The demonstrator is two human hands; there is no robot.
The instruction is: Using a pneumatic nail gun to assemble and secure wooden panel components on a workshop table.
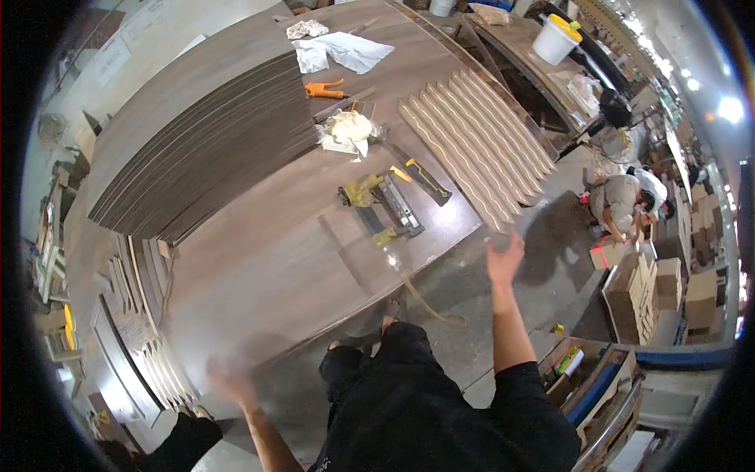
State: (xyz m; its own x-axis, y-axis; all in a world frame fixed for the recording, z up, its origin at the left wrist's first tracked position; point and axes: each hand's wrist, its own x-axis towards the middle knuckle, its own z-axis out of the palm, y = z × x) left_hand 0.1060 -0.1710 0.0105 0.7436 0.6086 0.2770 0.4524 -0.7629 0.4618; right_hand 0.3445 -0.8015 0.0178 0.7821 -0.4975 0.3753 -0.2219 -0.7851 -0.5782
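A row of brown strips [464,145], each with a wavy pale line along it, lies at the table's right. My right hand [505,258] is at the near end of these strips, thumb and fingers apart; whether it touches the nearest strip, I cannot tell. Motion blurs my left hand [232,384] by the table's near left edge, close to pale strips [165,374]; its fingers are smeared. Between the hands, farther in, a nail gun [385,208] lies on the brown table [259,267]. Beside it is a black and yellow hand tool [429,182].
A large stack of dark slats [212,149] covers the far left. Behind the nail gun lie an orange-handled gun [324,90], a crumpled cloth [348,130] and white sheets [346,51]. Another person's dark sleeve [185,442] enters lower left. An open drawer [582,374] is at right.
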